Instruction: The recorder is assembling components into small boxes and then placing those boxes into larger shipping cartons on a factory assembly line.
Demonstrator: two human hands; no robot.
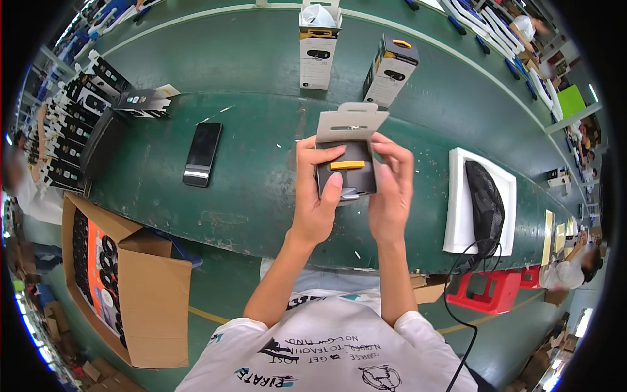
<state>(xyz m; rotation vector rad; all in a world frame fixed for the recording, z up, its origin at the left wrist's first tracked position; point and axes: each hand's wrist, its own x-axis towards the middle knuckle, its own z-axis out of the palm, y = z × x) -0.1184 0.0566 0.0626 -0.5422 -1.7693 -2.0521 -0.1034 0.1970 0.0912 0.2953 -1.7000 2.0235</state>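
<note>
Between my hands, over the near part of the green table, is a small dark carton (330, 171). Its light grey flap (353, 123), with a slot cut in it, stands up at the far side. A yellow strap (347, 165) crosses the dark face turned up to me, and something shiny grey shows at the near edge. My left hand (315, 199) grips the carton's left side, with thumb and index finger on the dark face. Along the right side my right hand (392, 189) curls its fingers around the carton near the flap.
Two upright cartons, one open-topped (318, 59) and one yellow-handled (392, 70), stand ahead. A black phone (203, 154) lies left of my hands, near stacked flattened cartons (72, 130). At right is a white foam tray (458, 202) with a black mesh bag (484, 202). A cardboard box (153, 307) sits lower left.
</note>
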